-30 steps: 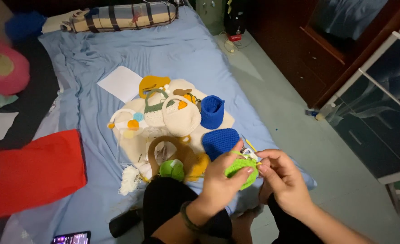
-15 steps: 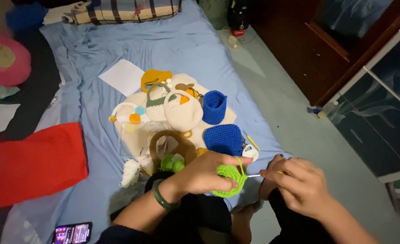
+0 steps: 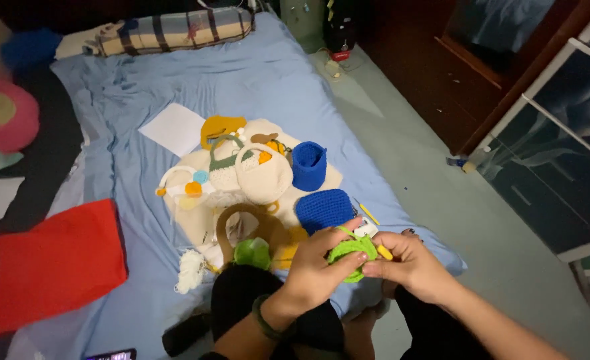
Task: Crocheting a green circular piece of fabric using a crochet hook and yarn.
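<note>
Holding the green crochet piece (image 3: 352, 257) between both hands, the person sat at the near edge of the blue bed (image 3: 241, 87), the piece lying just in front of the flat blue crochet square (image 3: 324, 209). The left hand (image 3: 321, 267) was closed around the piece's near side, thumb and fingers pinching the fabric. The right hand (image 3: 408, 263) was curled shut on a yellow-handled crochet hook (image 3: 383, 252), whose tip sat against the piece's far edge; the exact stitch could not be made out.

To do this step well, a judgement from the pose: the left hand should keep the fabric taut and flat near the working edge, so the hook finds one loop only, and the yarn should run with even tension. Light was dim, so tilting the piece toward the eyes would help.

Left of the blue square lay a ball of green yarn (image 3: 252, 252) and a brown loop-handled piece (image 3: 245, 223); behind it stood a small blue crochet basket (image 3: 308, 165) and a cream crochet bag (image 3: 263, 175).
</note>
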